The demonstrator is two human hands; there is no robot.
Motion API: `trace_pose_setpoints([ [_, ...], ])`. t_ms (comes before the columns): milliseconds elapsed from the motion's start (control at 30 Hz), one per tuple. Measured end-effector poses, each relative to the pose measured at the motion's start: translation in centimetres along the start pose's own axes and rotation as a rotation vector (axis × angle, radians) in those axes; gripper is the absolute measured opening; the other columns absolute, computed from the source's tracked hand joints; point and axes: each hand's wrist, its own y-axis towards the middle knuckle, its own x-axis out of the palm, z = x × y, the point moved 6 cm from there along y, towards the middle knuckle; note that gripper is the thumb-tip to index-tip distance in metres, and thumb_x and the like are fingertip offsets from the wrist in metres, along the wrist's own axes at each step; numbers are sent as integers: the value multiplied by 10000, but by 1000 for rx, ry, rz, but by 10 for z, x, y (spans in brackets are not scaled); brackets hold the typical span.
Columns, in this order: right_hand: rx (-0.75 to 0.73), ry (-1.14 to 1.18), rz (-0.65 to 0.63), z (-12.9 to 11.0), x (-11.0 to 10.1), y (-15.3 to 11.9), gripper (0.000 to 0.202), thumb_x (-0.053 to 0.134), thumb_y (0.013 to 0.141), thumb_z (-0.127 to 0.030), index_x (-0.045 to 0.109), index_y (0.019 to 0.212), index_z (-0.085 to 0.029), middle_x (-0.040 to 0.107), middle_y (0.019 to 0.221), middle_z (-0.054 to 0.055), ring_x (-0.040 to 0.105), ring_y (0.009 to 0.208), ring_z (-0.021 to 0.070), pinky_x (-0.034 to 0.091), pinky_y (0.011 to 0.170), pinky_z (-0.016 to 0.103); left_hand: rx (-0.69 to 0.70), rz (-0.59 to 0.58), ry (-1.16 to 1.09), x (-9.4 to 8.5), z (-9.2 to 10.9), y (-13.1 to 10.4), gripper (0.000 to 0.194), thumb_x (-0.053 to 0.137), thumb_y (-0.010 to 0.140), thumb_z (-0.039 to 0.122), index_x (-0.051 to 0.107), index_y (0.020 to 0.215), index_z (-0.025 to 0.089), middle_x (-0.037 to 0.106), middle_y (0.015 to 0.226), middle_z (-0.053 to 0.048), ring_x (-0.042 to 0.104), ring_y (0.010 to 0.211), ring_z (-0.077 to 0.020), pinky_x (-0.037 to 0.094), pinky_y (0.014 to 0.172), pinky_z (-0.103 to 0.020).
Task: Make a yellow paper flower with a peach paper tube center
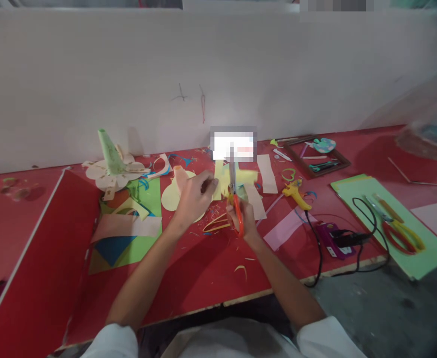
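Orange-handled scissors (238, 211) are in my right hand (246, 219), their blades pointing up and away from me over the red table (199, 278). To the left, my left hand (198, 194) has its fingers curled together in a pinch; whatever may be between them is too small to make out. Pale yellow paper (246, 176) lies around the blades, partly hidden behind them. Beneath my left hand is a light yellow paper shape with rounded lobes (170, 197). Thin paper loops (214, 226) and small clippings lie between my hands.
A paper flower with a green cone (111, 159) stands at the left, behind coloured sheets (149, 248). Rightward are a yellow glue gun (296, 194), a purple power strip (330, 241) with black cables, a wooden frame (317, 171), and green sheets (408, 248) bearing red-and-yellow scissors (403, 233).
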Motion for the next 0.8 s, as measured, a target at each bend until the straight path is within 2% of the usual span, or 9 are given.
trace_pose_setpoints([
  [100,17,-177,169,-4,-38,3,520,650,872,-763,578,814,-251,548,636,6,537,619,203,419,581,330,-34,-38,-3,-8,-13,-20,278,535,994,299,437,746,219,421,664,37,401,603,-127,323,581,-273],
  [233,233,-920,161,7,-78,7,533,635,919,-717,677,1024,-196,723,799,115,705,797,301,447,697,356,-148,-81,-21,-6,-45,-49,270,513,1011,383,454,802,223,497,731,26,454,636,-130,372,599,-259],
  [333,318,-1136,57,17,-89,10,461,577,1017,-567,661,1174,-141,762,1043,209,737,981,332,467,763,364,-240,-68,-51,4,-67,-66,294,527,998,455,490,822,222,517,706,30,475,628,-132,375,596,-252],
  [433,194,-1186,58,7,-87,13,342,554,1046,-425,661,1187,-133,729,1159,219,684,1120,340,475,819,368,-273,-44,-124,19,-76,-76,330,580,968,498,517,805,217,543,717,23,496,652,-134,401,633,-260],
  [500,54,-1097,165,-10,-83,13,311,522,1054,-402,679,1143,-150,719,1152,209,643,1159,345,479,873,382,-299,-21,-195,27,-79,-80,318,645,931,495,532,825,218,572,749,17,524,672,-136,417,646,-262],
  [567,-74,-827,196,-25,-69,13,327,504,1057,-444,692,1105,-180,729,1105,171,651,1096,313,491,887,374,-323,24,-266,33,-80,-82,300,703,890,477,541,888,225,604,799,9,574,714,-142,436,657,-257],
  [633,-118,-421,19,-29,-42,13,362,523,1039,-520,698,1094,-208,746,1031,109,680,949,254,515,810,332,-336,68,-315,36,-78,-82,310,731,869,458,540,959,232,625,840,3,613,753,-147,453,666,-251],
  [700,-98,-154,-127,-27,-14,13,379,607,975,-576,701,1035,-213,741,952,67,677,876,230,511,738,305,-327,98,-330,37,-75,-82,325,747,867,437,543,1021,237,616,825,16,613,742,-144,455,660,-246],
  [800,-26,33,-67,-18,5,13,410,714,871,-620,678,889,-212,693,826,32,630,778,205,493,662,286,-307,117,-314,37,-72,-82,346,772,866,390,551,1087,244,582,783,44,587,708,-135,449,658,-245],
])
